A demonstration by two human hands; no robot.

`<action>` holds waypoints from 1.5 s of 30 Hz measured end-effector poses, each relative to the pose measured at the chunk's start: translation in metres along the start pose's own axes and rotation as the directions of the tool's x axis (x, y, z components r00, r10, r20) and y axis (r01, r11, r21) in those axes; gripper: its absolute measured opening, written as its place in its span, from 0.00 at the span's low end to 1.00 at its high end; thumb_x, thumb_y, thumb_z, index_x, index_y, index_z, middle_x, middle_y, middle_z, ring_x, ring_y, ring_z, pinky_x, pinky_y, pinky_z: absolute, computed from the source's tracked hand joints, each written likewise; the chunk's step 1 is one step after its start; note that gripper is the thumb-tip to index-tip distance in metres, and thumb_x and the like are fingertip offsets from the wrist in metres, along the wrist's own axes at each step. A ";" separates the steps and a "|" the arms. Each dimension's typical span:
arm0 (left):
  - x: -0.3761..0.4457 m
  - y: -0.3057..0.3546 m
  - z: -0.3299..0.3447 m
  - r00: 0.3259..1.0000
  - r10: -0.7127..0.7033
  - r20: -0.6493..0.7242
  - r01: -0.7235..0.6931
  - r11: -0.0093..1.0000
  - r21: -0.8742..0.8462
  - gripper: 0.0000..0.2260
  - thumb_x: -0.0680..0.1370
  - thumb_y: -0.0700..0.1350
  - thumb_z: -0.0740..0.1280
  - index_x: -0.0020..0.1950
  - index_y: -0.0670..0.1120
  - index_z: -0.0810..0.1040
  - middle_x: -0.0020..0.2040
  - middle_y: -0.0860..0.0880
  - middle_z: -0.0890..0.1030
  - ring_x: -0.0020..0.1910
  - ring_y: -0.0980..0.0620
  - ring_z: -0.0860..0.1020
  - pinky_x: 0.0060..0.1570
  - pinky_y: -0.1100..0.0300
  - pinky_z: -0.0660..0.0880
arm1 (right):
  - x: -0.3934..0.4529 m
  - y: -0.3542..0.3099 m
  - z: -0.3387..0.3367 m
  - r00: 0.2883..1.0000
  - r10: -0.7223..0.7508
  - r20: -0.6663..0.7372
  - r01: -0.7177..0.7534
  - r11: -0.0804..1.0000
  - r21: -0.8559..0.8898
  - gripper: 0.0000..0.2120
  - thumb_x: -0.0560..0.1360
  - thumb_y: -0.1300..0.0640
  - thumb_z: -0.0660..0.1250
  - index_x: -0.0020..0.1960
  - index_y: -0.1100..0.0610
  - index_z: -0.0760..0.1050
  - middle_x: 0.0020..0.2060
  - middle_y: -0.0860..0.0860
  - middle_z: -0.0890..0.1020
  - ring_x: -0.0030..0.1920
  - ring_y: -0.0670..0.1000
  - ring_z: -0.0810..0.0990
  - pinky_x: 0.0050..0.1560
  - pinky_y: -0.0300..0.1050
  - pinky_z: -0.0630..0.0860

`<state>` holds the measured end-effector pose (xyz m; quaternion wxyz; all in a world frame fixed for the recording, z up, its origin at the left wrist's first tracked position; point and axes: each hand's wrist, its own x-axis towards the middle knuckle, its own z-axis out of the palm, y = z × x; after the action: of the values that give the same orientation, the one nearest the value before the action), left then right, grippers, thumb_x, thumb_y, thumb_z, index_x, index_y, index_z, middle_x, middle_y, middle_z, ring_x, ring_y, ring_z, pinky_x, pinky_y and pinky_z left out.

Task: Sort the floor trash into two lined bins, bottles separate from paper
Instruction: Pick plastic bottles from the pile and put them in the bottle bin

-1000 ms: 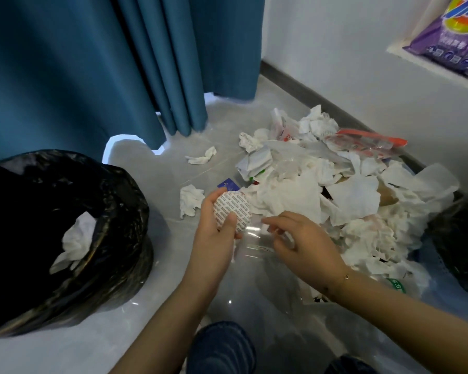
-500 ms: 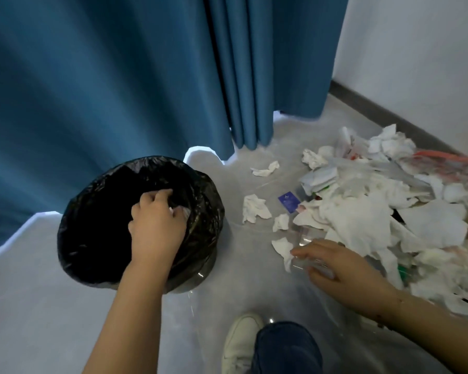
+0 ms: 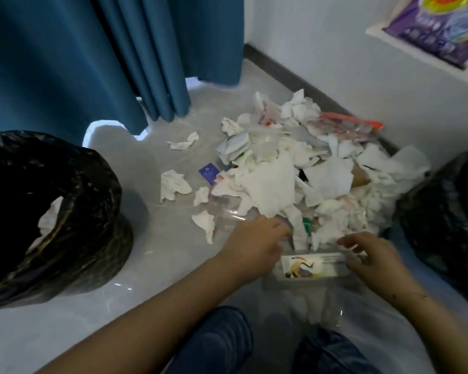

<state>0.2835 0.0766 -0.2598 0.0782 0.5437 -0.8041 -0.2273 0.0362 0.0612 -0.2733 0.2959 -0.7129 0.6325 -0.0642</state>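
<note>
Left bin [image 3: 73, 211]: black liner, white paper [image 3: 49, 217] inside. Loose scraps on the floor [image 3: 152, 265] beside it, small blue card [image 3: 209, 172] near them. My left hand [image 3: 254, 245] rests at the near edge of the paper pile [image 3: 295, 179], fingers loosely bent, holding nothing. Clear bottle [image 3: 311, 265] with printed label lies between my hands. Right hand [image 3: 373, 259] curls over its right end, touching it. Right bin [image 3: 449, 225] at the frame edge.

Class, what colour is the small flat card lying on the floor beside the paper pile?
Dark blue with a small pale mark: the card, seen in the head view.
</note>
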 end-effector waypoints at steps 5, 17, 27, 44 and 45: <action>0.011 0.004 0.062 0.954 0.041 0.296 -0.069 0.994 0.085 0.37 0.72 0.62 0.67 0.76 0.53 0.55 0.72 0.50 0.63 0.70 0.48 0.62 0.67 0.51 0.62 | -0.011 0.023 0.025 0.998 0.025 0.057 -0.022 0.999 -0.047 0.22 0.67 0.63 0.73 0.59 0.54 0.75 0.58 0.52 0.75 0.61 0.54 0.71 0.57 0.38 0.62; -0.034 -0.015 0.047 0.979 0.074 -0.190 -0.147 0.905 -0.400 0.33 0.71 0.62 0.67 0.72 0.67 0.54 0.68 0.73 0.60 0.66 0.72 0.61 0.63 0.78 0.57 | -0.014 -0.033 0.011 0.716 0.568 -0.405 0.060 0.528 0.847 0.35 0.70 0.49 0.73 0.71 0.50 0.60 0.67 0.49 0.68 0.65 0.48 0.71 0.62 0.45 0.71; 0.025 0.008 0.013 0.961 0.192 -0.197 -0.235 0.945 -0.229 0.31 0.73 0.59 0.69 0.73 0.61 0.58 0.69 0.62 0.65 0.68 0.61 0.64 0.67 0.62 0.62 | -0.048 -0.078 -0.124 0.582 0.345 -0.736 0.507 0.554 0.661 0.14 0.75 0.58 0.68 0.55 0.64 0.70 0.47 0.57 0.77 0.48 0.56 0.79 0.52 0.49 0.77; 0.063 -0.038 0.049 0.990 -0.105 0.098 0.060 0.921 0.385 0.44 0.69 0.63 0.69 0.77 0.52 0.50 0.75 0.51 0.60 0.73 0.49 0.60 0.71 0.46 0.53 | 0.008 0.073 -0.128 0.475 0.734 -0.485 0.077 0.514 0.854 0.27 0.79 0.53 0.62 0.73 0.58 0.55 0.64 0.55 0.70 0.64 0.52 0.71 0.61 0.41 0.67; 0.065 -0.034 0.047 0.984 -0.128 0.122 0.069 0.912 0.405 0.45 0.68 0.66 0.68 0.77 0.52 0.50 0.74 0.52 0.60 0.72 0.50 0.61 0.71 0.47 0.54 | 0.008 0.078 -0.124 0.474 0.769 -0.428 0.023 0.475 0.880 0.29 0.79 0.53 0.61 0.74 0.57 0.52 0.68 0.57 0.67 0.66 0.54 0.69 0.63 0.43 0.66</action>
<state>0.2693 0.0205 -0.3246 -0.1050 0.5700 -0.8086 -0.1014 -0.0872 0.0094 -0.2136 0.2689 -0.2025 0.7488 -0.5709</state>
